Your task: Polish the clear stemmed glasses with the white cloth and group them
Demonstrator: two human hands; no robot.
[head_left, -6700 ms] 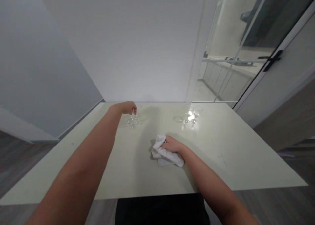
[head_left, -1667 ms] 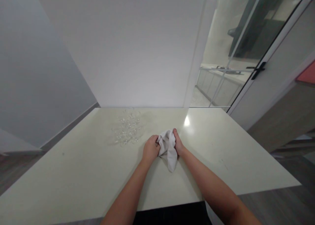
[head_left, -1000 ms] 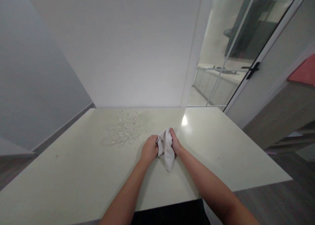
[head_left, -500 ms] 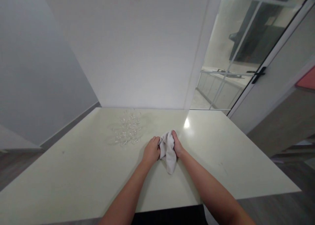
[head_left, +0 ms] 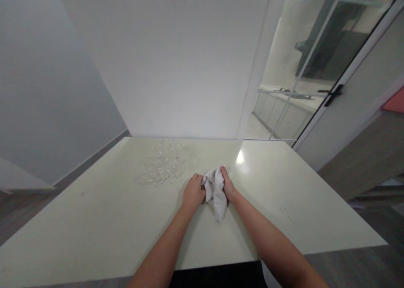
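A white cloth is bunched between my two hands above the middle of a pale table. My left hand is closed on the cloth's left side. My right hand is closed on its right side, and a loose end of the cloth hangs down toward the table. I cannot tell whether anything is wrapped inside. A cluster of several clear glasses stands at the back of the table, a little to the left of my left hand.
A white wall rises behind the table's far edge. A glass door with a black handle stands at the right. The table's near edge runs just in front of my body, and grey floor shows on both sides.
Earlier my left hand was at the glasses, my right held the cloth on the table, and two glasses stood at the back right. Now both hands grip the cloth and those two glasses are gone.
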